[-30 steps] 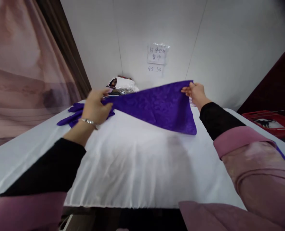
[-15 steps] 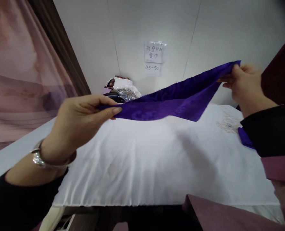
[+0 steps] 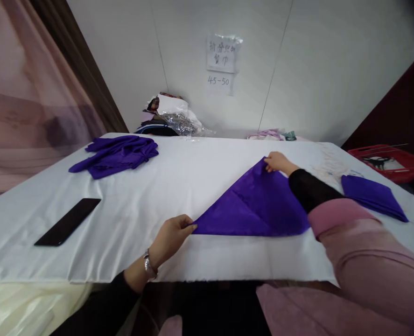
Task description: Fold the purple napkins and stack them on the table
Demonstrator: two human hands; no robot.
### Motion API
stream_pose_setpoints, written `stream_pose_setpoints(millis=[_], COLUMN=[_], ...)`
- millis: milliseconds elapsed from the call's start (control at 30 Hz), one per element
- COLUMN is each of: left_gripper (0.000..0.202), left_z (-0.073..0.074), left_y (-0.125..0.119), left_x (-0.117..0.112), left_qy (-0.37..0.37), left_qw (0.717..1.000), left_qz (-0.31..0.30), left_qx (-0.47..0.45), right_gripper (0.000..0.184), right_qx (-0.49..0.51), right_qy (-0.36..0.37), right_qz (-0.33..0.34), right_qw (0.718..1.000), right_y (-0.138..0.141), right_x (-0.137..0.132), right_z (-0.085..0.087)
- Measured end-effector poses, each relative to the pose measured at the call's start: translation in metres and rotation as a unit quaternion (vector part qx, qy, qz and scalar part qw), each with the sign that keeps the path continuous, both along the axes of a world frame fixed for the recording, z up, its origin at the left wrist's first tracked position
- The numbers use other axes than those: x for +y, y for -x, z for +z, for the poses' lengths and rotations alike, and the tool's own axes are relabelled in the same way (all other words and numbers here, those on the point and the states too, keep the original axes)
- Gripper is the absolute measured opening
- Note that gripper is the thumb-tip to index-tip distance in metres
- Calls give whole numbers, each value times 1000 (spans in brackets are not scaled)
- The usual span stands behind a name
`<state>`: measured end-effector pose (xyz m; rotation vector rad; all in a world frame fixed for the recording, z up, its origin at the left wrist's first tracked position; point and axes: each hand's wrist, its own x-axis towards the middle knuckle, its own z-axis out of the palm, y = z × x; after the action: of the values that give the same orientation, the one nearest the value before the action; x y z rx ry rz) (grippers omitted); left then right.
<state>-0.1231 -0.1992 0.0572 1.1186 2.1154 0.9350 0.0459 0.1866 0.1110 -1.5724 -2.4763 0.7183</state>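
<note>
A purple cloth napkin [image 3: 249,205], folded into a triangle, lies over the white-covered table [image 3: 207,261]. My left hand [image 3: 173,235] pinches its left corner close to the table's front side. At the triangle's top corner, my right hand [image 3: 278,163] has the fabric between thumb and fingers. The right forearm passes over the napkin's right side and hides part of it. To the right rests a neatly folded purple napkin stack [image 3: 373,195]. Far left, a crumpled heap of purple cloth [image 3: 122,154] sits on the table.
A dark flat phone-like slab [image 3: 68,221] lies on the left. Folded fabrics and clear plastic [image 3: 171,116] stand at the back by the wall, which carries handwritten paper signs [image 3: 222,56]. A red basket [image 3: 392,163] is at the right edge. A curtain [image 3: 28,102] hangs at left.
Both hands have lowered the purple napkin from mid-air onto the table, where it spreads as a triangle. The view has shifted, showing more of the table.
</note>
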Motion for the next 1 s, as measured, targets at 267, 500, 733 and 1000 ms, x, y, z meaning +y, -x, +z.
stream_pose_setpoints(millis=[267,500,733,1000], left_gripper=[21,21,22,21], left_z=[-22,-26,-28,-40], left_y=[12,13,12,12], left_x=[-21,-24,-25,-29], left_qy=[105,81,55,-13], left_qw=[977,977,973,969], left_qz=[66,69,51,65], left_qx=[171,183,216,238], right_gripper=[21,50,21,27], right_qx=[-16,46,196,126], right_qy=[-70,-75,-99,-28], right_qz=[-8,54,402,505], right_qw=[997,995,889,853], right_y=[54,44,33,62], right_x=[-14,-12,-99,-143], right_z=[-96,-95,-85,-82])
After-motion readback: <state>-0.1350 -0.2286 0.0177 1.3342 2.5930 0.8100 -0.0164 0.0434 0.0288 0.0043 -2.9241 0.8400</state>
